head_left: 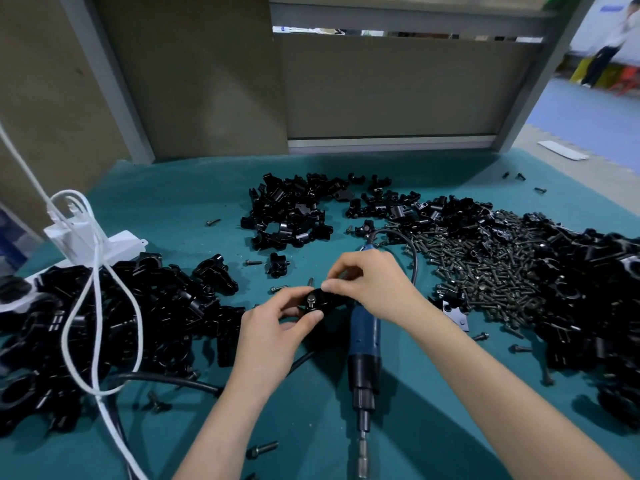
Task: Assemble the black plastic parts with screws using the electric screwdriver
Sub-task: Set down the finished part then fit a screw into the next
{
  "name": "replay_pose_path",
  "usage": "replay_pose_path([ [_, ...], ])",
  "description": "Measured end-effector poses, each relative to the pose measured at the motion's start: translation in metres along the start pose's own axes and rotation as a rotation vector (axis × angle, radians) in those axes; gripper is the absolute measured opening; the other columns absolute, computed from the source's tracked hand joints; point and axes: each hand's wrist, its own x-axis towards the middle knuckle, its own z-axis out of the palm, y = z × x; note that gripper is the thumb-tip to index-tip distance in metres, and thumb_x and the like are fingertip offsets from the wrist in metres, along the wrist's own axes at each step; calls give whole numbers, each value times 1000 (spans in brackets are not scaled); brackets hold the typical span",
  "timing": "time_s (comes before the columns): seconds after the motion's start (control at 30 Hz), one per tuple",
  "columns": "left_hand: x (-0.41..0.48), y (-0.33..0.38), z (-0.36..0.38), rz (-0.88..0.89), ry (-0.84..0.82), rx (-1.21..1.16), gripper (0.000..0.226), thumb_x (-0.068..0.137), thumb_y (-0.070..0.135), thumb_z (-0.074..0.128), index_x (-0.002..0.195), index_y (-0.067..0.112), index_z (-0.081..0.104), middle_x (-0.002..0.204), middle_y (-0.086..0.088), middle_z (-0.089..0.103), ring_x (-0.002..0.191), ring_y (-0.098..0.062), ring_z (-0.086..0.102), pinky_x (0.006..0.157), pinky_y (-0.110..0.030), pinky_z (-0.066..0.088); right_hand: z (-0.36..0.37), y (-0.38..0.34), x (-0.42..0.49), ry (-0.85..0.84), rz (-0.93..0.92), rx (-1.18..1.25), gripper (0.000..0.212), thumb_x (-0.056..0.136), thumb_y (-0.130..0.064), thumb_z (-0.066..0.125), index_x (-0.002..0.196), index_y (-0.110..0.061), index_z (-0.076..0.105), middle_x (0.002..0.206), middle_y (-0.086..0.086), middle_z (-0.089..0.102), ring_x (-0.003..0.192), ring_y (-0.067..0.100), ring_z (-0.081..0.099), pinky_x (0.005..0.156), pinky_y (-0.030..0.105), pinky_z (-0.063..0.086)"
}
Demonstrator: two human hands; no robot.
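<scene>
A teal-covered workbench [207, 188] stretches below grey partition panels [381, 91]. Black plastic parts lie on it in three heaps: the left heap [138, 323] at the near left, the right heap [588, 289] along the right edge, and the far heap [294, 213] at the middle back. A pile of dark screws [485, 268] spreads against the right heap. A white power strip [93, 247] sits behind the left heap, its white cable [98, 306] looping over the parts. The electric screwdriver [364, 344], blue and black, lies flat on the bench near the front, bit end toward the worker, partly beneath the right hand [370, 285]. Both hands meet just above the bench at centre. The left hand [273, 323] pinches a single black plastic part [330, 303] between thumb and fingers; the right hand's fingertips grip the same part from the far side. A screw [310, 300] stands in the part, its head facing up.
</scene>
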Motion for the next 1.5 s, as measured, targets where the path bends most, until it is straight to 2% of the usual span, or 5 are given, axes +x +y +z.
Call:
replay_pose_path([
  [0.17, -2, 1, 0, 41, 19, -20, 29, 79, 11, 77, 98, 32, 71, 81, 10, 73, 71, 1, 67, 67, -6, 48, -4, -2, -1, -72, 167, 383, 11, 82, -14, 75, 81, -3, 70, 80, 17, 72, 76, 29, 70, 76, 35, 60],
  [0.4, -4, 4, 2, 225, 84, -27, 34, 77, 22, 75, 100, 45, 65, 94, 14, 73, 85, -3, 69, 80, -14, 52, -19, -12, -4, -345, 309, 707, 20, 90, -21, 66, 87, -2, 72, 83, 10, 74, 75, 20, 71, 66, 26, 57],
  [0.8, -9, 12, 7, 379, 123, -127, 23, 84, 49, 61, 107, 50, 60, 98, 12, 60, 84, -13, 60, 76, -20, 48, 2, -24, -21, -241, 224, 1081, 16, 73, -19, 69, 70, -4, 68, 66, 4, 67, 57, 9, 63, 52, 16, 50],
  [1.13, -4, 6, 1, 114, 153, -114, 30, 95, 20, 55, 98, 49, 63, 90, 14, 68, 72, -4, 60, 69, -21, 49, 15, -8, -23, 69, 308, 1232, 19, 68, -24, 71, 65, -5, 70, 68, 7, 67, 62, 12, 65, 59, 18, 53],
  [1.5, -12, 3, 1, 224, -405, 420, 30, 86, 24, 70, 115, 31, 65, 104, 21, 48, 93, 5, 48, 83, -6, 35, 4, 8, -36, 178, 257, 1267, 16, 69, -24, 70, 67, -8, 74, 72, 5, 67, 64, 10, 65, 59, 17, 52],
])
